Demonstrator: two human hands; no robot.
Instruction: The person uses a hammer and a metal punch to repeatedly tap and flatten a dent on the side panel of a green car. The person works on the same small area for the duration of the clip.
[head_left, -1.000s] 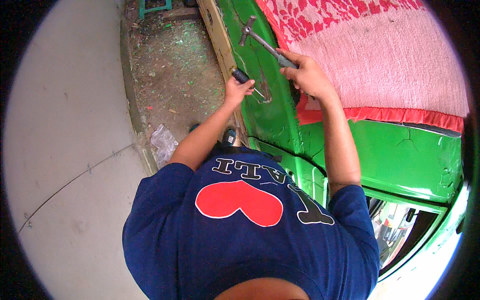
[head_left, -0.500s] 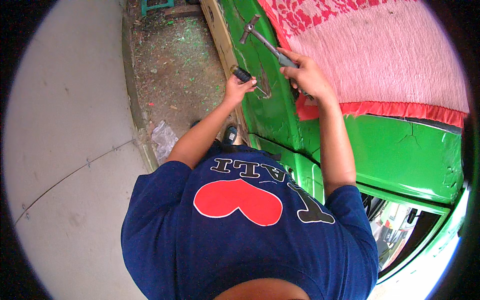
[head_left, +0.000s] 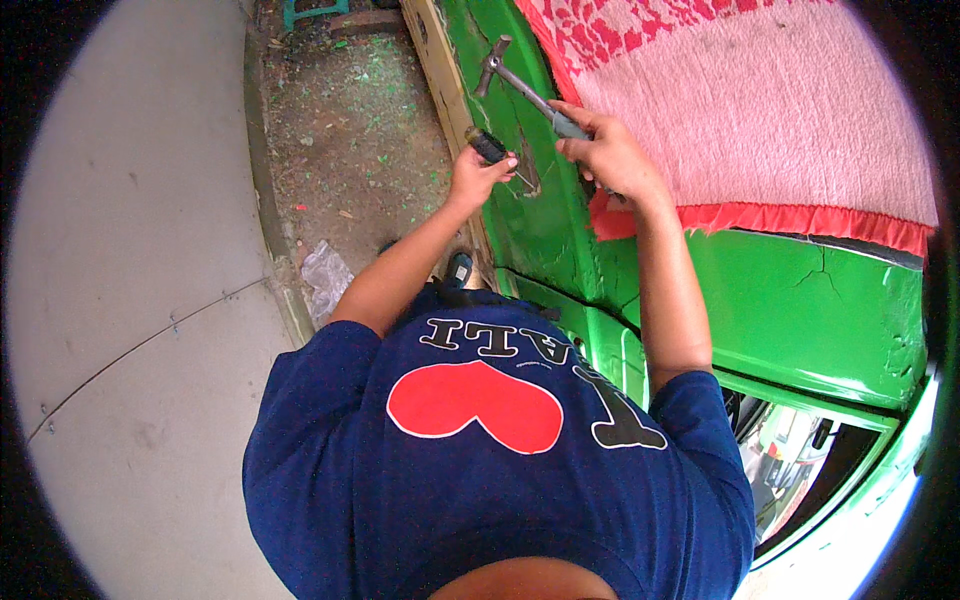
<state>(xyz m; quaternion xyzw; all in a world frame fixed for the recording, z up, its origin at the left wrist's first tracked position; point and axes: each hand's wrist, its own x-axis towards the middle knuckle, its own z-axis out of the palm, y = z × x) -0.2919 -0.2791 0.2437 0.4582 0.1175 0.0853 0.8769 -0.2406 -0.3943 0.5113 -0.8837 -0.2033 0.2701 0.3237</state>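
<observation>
My left hand (head_left: 478, 178) is closed around a screwdriver (head_left: 488, 146) with a black and yellowish handle. Its thin metal shaft points down to the right, with the tip at a scraped, cracked patch (head_left: 528, 178) on the green car body (head_left: 550, 225). In my right hand (head_left: 618, 155) is a hammer (head_left: 525, 88) with a grey grip and a metal shaft. The hammer's head is up and to the left, apart from the screwdriver's handle and above it in the picture.
A pink and red towel (head_left: 750, 120) covers part of the green vehicle at the right. Green paint flakes litter the ground (head_left: 370, 130) on the left, beside a pale wall panel (head_left: 150, 250). A clear plastic bag (head_left: 325, 278) lies near my feet. A car window (head_left: 795, 460) shows lower right.
The hammer has shifted slightly left and down toward the screwdriver's handle, and my right hand has moved with it. My left hand stays almost in place.
</observation>
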